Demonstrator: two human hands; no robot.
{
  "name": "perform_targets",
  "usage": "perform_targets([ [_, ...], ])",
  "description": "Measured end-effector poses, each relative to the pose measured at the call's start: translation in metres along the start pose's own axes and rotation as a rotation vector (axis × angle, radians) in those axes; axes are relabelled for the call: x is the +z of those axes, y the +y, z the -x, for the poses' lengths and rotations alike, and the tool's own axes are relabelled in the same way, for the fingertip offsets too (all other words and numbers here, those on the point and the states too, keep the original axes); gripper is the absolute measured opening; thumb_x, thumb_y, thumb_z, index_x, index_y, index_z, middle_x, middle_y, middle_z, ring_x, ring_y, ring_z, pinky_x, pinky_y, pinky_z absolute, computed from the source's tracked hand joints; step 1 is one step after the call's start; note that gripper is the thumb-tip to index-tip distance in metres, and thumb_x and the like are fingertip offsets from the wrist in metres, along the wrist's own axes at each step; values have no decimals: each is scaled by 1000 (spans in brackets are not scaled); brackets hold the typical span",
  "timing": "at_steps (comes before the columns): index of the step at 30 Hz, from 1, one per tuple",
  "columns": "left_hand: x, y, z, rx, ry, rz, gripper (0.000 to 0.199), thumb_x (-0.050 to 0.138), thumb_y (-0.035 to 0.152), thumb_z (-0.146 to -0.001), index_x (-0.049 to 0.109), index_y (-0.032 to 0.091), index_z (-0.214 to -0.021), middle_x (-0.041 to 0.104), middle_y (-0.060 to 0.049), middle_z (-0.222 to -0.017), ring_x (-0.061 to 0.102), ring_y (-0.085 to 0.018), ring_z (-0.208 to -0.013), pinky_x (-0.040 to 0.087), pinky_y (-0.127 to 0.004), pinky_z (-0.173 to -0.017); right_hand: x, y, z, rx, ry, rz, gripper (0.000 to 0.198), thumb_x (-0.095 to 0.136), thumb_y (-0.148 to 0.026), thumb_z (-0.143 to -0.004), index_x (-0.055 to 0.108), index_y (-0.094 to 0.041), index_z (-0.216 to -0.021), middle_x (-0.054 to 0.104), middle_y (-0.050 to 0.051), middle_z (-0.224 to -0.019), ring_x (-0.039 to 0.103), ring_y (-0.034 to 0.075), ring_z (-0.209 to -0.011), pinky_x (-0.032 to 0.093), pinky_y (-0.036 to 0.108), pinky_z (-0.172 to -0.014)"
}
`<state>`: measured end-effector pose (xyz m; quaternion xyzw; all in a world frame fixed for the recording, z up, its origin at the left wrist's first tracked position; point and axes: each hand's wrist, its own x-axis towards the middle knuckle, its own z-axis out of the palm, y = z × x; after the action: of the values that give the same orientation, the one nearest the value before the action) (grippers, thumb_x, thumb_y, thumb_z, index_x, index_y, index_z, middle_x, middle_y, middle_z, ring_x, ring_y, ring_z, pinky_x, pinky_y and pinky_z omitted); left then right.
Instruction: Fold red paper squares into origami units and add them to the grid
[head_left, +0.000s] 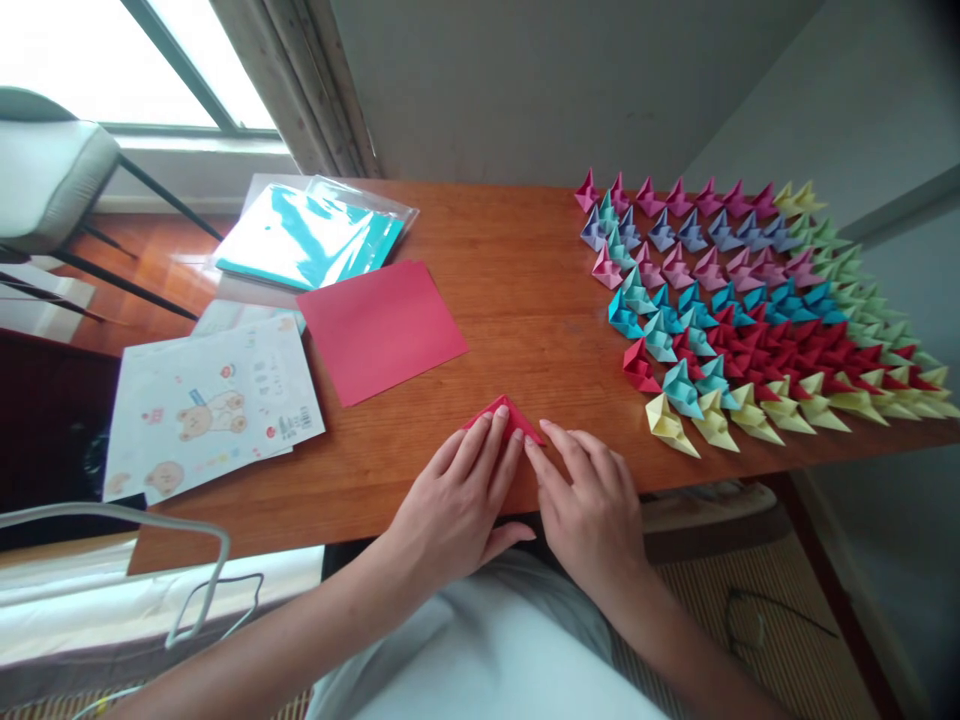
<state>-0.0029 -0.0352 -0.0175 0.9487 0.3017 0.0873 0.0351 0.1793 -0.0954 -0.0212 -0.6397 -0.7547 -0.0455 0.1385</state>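
A small red folded paper (504,404) lies on the table near its front edge, with a pointed top and a corner out to the right. My left hand (469,490) rests flat over it, fingers stretched out and pressing it down, so most of the paper is hidden. At the right corner, the fingertips of my right hand (592,495) touch or nearly touch the paper, its fingers apart and slightly bent. Neither hand is closed around anything. Just beyond my hands lie red paper sheets (382,330).
Rows of folded paper boats (739,270) in several colours cover the table's right side. To the left lie plastic-wrapped turquoise paper (311,235) and white sheets with bear drawings (217,405). A chair (56,185) stands by the window; a white cable (150,517) crosses the lower left.
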Motion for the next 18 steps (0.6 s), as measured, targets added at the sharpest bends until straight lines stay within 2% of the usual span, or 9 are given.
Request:
perform_targets([
  [7, -4, -9, 7, 40, -26, -19, 84, 34, 68, -97, 38, 7, -153, 32, -18, -162, 31, -32, -150, 16, -45, -122, -3, -2, -1, 8, -9, 20, 40, 55, -16, -95, 63, -21, -133, 62, 7, -141, 57, 30, -120, 45, 47, -96],
  [10, -12, -17, 16, -11, -14, -43, 82, 37, 68, -96, 41, 8, -152, 35, -16, -161, 34, -33, -149, 16, -46, -122, -4, -1, -1, 4, -16, 9, 40, 55, -17, -95, 63, -21, -133, 62, 8, -141, 56, 30, -121, 45, 47, -97],
  [14, -19, -23, 32, -135, 32, -85, 76, 39, 62, -98, 46, 6, -148, 41, -19, -157, 38, -35, -146, 22, -49, -119, -2, -1, -1, 8, -16, -17, 40, 56, -16, -93, 63, -20, -132, 62, 8, -141, 56, 30, -121, 45, 48, -96],
  [18, -21, -21, 36, -199, 55, -87, 68, 42, 56, -99, 50, 6, -145, 44, -19, -155, 42, -36, -143, 30, -49, -113, -1, 2, -5, 15, 12, -67, 34, 58, -16, -93, 66, -20, -126, 65, 8, -134, 58, 29, -118, 47, 46, -96],
])
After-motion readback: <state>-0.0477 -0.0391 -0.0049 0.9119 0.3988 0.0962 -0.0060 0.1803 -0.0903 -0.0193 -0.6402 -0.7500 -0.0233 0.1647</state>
